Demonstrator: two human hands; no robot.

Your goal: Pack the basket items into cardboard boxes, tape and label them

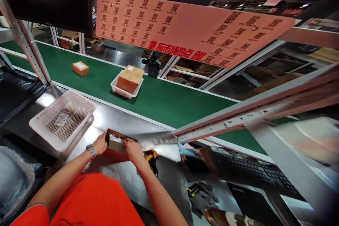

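A small open cardboard box (113, 152) rests on the metal table in front of me. My left hand (100, 143) is closed around its left end, with a metal watch on the wrist. My right hand (132, 150) grips the box's right side, fingers bent over the rim. Inside the box lies something with white, shiny clear wrapping (115, 138), too small to make out. Just right of my right hand is a yellow and black tool (151, 157), perhaps a tape dispenser, partly hidden by my forearm.
A white plastic basket (39, 122) holding a printed label (62, 118) stands at the left. Beyond the table, a green conveyor belt (164, 102) carries a small carton (81, 69) and a basketed carton (130, 78). At right are a keyboard (254, 169), gloves (202, 196) and a slanting metal post.
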